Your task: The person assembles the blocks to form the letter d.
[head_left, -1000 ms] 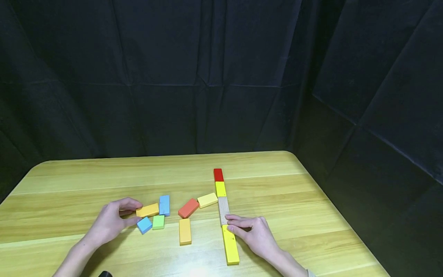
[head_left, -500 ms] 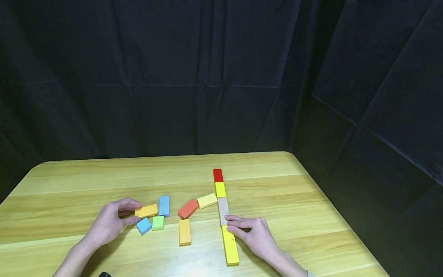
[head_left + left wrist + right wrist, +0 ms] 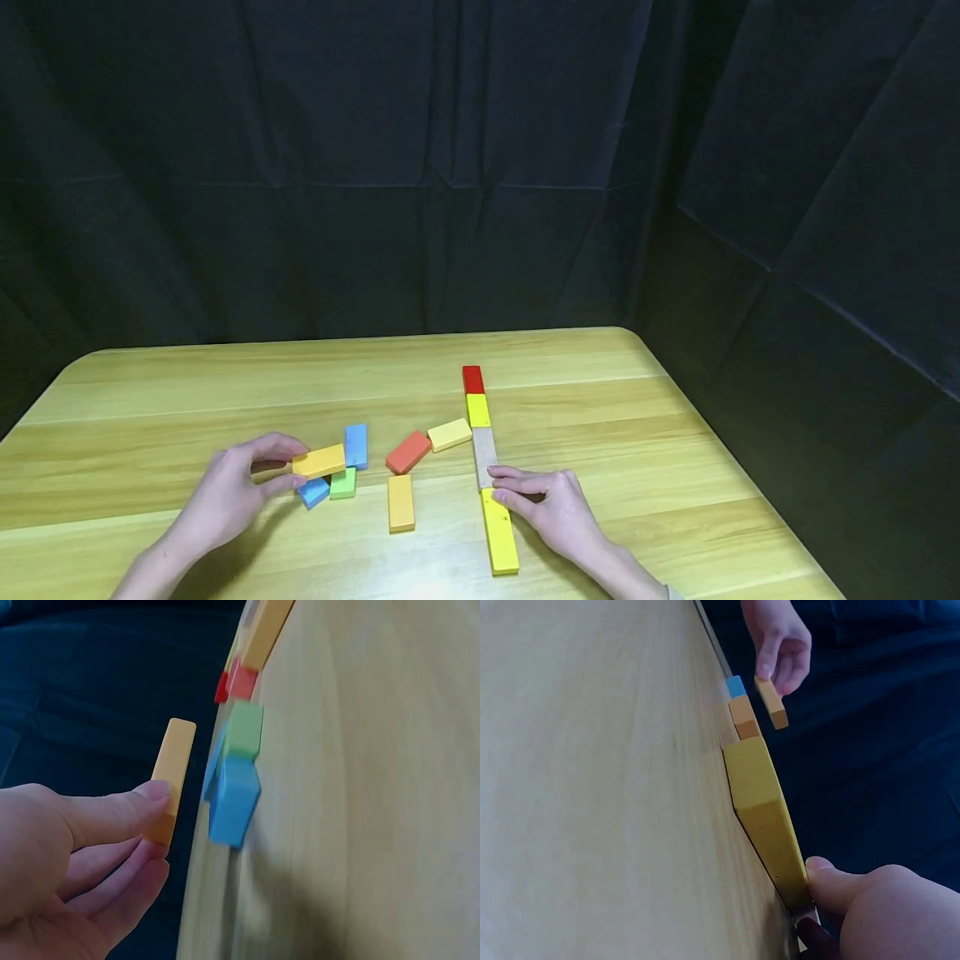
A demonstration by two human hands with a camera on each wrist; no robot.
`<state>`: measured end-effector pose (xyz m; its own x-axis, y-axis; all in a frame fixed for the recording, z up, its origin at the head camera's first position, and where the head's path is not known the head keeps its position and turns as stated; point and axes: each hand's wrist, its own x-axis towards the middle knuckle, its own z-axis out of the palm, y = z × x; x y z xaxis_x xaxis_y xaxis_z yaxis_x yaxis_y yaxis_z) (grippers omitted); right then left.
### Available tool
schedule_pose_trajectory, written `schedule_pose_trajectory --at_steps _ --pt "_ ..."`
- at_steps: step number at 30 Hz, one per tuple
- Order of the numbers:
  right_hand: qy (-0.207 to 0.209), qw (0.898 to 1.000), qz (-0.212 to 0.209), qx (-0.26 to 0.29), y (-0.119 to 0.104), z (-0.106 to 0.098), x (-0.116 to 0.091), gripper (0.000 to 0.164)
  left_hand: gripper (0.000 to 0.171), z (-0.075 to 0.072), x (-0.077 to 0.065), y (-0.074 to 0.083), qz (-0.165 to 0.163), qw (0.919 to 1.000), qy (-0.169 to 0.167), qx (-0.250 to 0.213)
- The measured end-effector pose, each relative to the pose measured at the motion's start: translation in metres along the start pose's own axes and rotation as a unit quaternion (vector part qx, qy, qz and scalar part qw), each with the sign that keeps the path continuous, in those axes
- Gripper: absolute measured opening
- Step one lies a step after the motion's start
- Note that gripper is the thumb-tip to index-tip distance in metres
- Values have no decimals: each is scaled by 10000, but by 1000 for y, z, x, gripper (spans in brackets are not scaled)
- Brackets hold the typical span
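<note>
In the head view my left hand [image 3: 232, 487] pinches an orange block [image 3: 319, 461] between thumb and fingers. The left wrist view shows this block raised off the table, apart from the blue block [image 3: 236, 802] and green block [image 3: 244, 730]. My right hand [image 3: 551, 508] rests at a row of blocks, its thumb on the end of the long yellow block [image 3: 500, 533] and a fingertip at the grey block [image 3: 484, 457]. A small yellow block [image 3: 478, 410] and a dark red block [image 3: 473, 380] continue the row away from me.
Between the hands lie a second orange block [image 3: 401, 503], a light red block [image 3: 408, 452] and a pale yellow block [image 3: 450, 434]. A longer blue block [image 3: 356, 446] lies behind the green one. Dark curtains [image 3: 360, 250] hang beyond the wooden table [image 3: 225, 383].
The left hand has lifted the orange block off the table, and it now covers part of the small blue block in the head view. My right hand and its row have stayed put.
</note>
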<state>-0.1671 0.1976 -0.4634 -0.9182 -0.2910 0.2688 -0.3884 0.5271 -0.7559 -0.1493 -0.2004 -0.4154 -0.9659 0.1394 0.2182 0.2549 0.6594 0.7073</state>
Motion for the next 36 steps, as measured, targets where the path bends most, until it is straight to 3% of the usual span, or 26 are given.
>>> schedule_pose_trajectory --at_steps 8,17,27,36 --pt "17 9999 -105 -7 2 0 0 16 27 9 -8 17 359 9992 -126 -142" --pt "32 9999 -126 26 2 0 -1 16 23 18 -13 26 680 9919 -983 -432" --pt "31 9999 -121 52 1 0 0 16 22 31 -18 28 1025 9741 -1803 -906" --pt "44 9999 -148 -16 1 0 0 15 21 43 -20 27 1122 9531 -2415 -1438"
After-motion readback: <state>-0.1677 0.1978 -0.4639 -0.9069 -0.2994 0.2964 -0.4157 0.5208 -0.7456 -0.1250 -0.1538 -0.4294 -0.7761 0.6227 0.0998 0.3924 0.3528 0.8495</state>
